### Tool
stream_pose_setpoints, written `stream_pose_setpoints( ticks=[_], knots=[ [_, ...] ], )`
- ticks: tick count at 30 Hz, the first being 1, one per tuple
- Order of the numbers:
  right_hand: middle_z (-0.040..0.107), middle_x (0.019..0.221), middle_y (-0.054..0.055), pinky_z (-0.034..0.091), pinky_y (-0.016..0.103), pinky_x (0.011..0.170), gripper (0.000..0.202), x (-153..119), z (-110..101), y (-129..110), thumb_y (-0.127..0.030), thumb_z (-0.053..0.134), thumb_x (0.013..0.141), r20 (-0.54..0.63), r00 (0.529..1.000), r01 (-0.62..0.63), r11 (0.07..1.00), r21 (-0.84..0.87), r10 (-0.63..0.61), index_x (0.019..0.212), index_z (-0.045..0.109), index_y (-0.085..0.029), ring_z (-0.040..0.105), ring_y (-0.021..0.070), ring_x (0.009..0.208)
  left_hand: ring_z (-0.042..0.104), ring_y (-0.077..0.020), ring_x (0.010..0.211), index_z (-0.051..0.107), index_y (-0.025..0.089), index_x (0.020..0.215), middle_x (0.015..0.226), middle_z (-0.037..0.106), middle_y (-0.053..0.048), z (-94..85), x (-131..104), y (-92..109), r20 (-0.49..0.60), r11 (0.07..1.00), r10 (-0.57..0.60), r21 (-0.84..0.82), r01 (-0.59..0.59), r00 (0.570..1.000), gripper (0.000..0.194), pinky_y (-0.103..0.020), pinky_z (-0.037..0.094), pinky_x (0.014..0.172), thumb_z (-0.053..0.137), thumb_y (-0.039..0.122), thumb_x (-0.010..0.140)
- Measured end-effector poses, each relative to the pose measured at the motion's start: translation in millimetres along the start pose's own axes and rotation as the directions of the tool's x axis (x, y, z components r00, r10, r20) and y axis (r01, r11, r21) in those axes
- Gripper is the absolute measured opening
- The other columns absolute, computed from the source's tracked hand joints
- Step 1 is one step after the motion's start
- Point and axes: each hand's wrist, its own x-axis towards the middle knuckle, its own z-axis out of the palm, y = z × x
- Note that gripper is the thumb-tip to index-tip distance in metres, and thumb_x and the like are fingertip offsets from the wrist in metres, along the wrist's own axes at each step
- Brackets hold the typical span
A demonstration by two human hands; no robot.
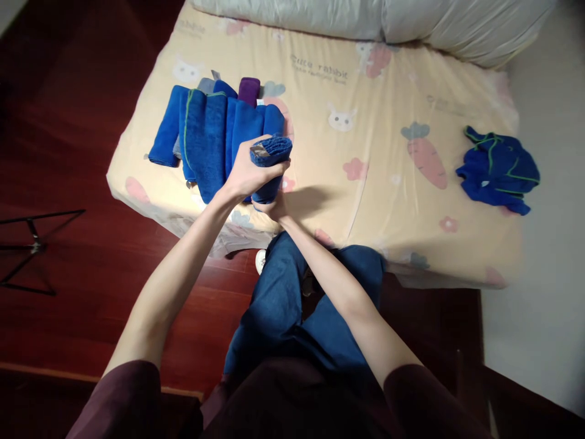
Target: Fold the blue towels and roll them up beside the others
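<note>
A rolled blue towel [273, 150] stands roughly upright between my hands, its coiled end facing up and a pale label showing at the edge. Wrapped around its upper part is my left hand [249, 167]. My right hand [275, 209] grips the lower end, with some of its fingers hidden behind the roll. Just left of the roll, several folded or rolled blue towels [205, 137] lie in a group on the bed, one with green edging. A purple rolled cloth [249, 91] and a grey one [207, 85] sit at the back of that group.
The bed [384, 201] has a cream rabbit-and-carrot sheet. A crumpled blue towel with green edging [500, 171] lies at its right side, near the white wall [543, 256]. White bedding [320, 15] lines the far edge. A black stand's legs [34, 247] rest on the red-brown floor.
</note>
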Motion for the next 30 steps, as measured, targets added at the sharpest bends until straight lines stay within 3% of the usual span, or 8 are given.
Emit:
stream_pose_setpoints(
  ticks=[3, 6, 10, 13, 16, 19, 24, 30],
  knots=[
    [0.077, 0.098, 0.008, 0.059, 0.036, 0.087, 0.043, -1, 2, 2, -0.035, 0.087, 0.072, 0.027, 0.999, -0.032, 0.999, 0.004, 0.032, 0.104, 0.066, -0.014, 0.071, 0.0244, 0.094, 0.071, -0.0264, 0.106, 0.066, 0.015, 0.106, 0.105, 0.073, -0.01, -1.4, 2, -2, 0.044, 0.999, -0.032, 0.002, 0.032, 0.999, 0.038, -0.047, 0.058, 0.102, 0.082, 0.04, 0.082],
    [0.07, 0.127, 0.015, 0.059, 0.042, 0.098, 0.088, -16, -6, 1, -0.037, 0.095, 0.06, -0.007, 1.0, 0.008, 1.0, 0.022, -0.008, 0.134, 0.056, -0.013, 0.069, 0.0285, 0.112, 0.06, -0.0318, 0.134, 0.059, 0.02, 0.129, 0.137, 0.064, -0.013, -11.7, 13, -8, -0.046, 1.0, -0.007, 0.028, 0.008, 0.999, 0.067, -0.05, 0.047, 0.118, 0.088, 0.05, 0.077],
    [0.051, 0.151, 0.017, 0.049, 0.049, 0.115, 0.126, -50, -37, 5, -0.042, 0.1, 0.054, -0.13, 0.987, 0.1, 0.995, 0.005, -0.098, 0.158, 0.032, -0.021, 0.055, 0.0329, 0.136, 0.012, -0.0326, 0.164, 0.026, 0.029, 0.159, 0.173, 0.02, -0.01, -29.8, 28, -11, -0.29, 0.993, 0.003, 0.116, 0.032, 0.957, 0.12, -0.053, 0.015, 0.135, 0.094, 0.062, 0.065],
    [0.047, 0.153, 0.018, 0.045, 0.053, 0.119, 0.129, -70, -63, 11, -0.042, 0.101, 0.055, -0.123, 0.99, 0.061, 0.996, -0.062, -0.069, 0.161, 0.029, -0.024, 0.048, 0.0368, 0.142, -0.015, -0.0263, 0.165, 0.024, 0.033, 0.161, 0.176, 0.014, -0.003, -23.6, 26, -4, -0.356, 0.976, 0.105, 0.216, -0.027, 0.929, 0.11, -0.052, -0.004, 0.136, 0.087, 0.064, 0.076],
    [0.05, 0.148, 0.018, 0.045, 0.053, 0.118, 0.122, -87, -86, 15, -0.041, 0.1, 0.059, -0.03, 0.999, 0.038, 0.994, -0.102, -0.042, 0.16, 0.036, -0.022, 0.049, 0.038, 0.14, -0.005, -0.0264, 0.165, 0.042, 0.033, 0.155, 0.173, 0.028, -0.001, 6.4, 9, -4, 0.033, 0.916, 0.212, 0.343, -0.211, 0.977, 0.077, -0.055, -0.004, 0.136, 0.072, 0.062, 0.089],
    [0.051, 0.149, 0.016, 0.044, 0.053, 0.119, 0.104, -106, -112, 18, -0.042, 0.095, 0.069, 0.072, 0.996, 0.062, 0.99, -0.13, -0.053, 0.157, 0.043, -0.025, 0.05, 0.0359, 0.141, 0.023, -0.0335, 0.161, 0.06, 0.025, 0.141, 0.165, 0.044, -0.008, 43.1, -15, -23, 0.485, 0.826, 0.097, 0.448, -0.342, 0.869, 0.051, -0.065, 0.009, 0.133, 0.062, 0.046, 0.094],
    [0.059, 0.143, 0.011, 0.048, 0.048, 0.115, 0.078, -147, -181, 39, -0.043, 0.087, 0.08, 0.068, 0.992, 0.113, 0.987, -0.111, -0.106, 0.15, 0.053, -0.033, 0.058, 0.0292, 0.134, 0.036, -0.0415, 0.154, 0.069, 0.013, 0.128, 0.152, 0.057, -0.021, 92.9, -50, -59, 0.591, 0.714, -0.04, 0.581, -0.391, 0.806, 0.044, -0.067, 0.022, 0.128, 0.051, 0.024, 0.09],
    [0.066, 0.134, 0.013, 0.057, 0.043, 0.101, 0.051, -171, -305, 100, -0.045, 0.072, 0.088, -0.305, 0.951, -0.075, 0.996, -0.056, 0.055, 0.135, 0.064, -0.025, 0.065, 0.0246, 0.117, 0.049, -0.0332, 0.145, 0.064, 0.015, 0.136, 0.149, 0.06, -0.017, 176.0, -86, -42, 0.731, 0.735, -0.009, 0.468, -0.491, 0.682, 0.043, -0.053, 0.035, 0.124, 0.042, 0.022, 0.099]
  ],
)
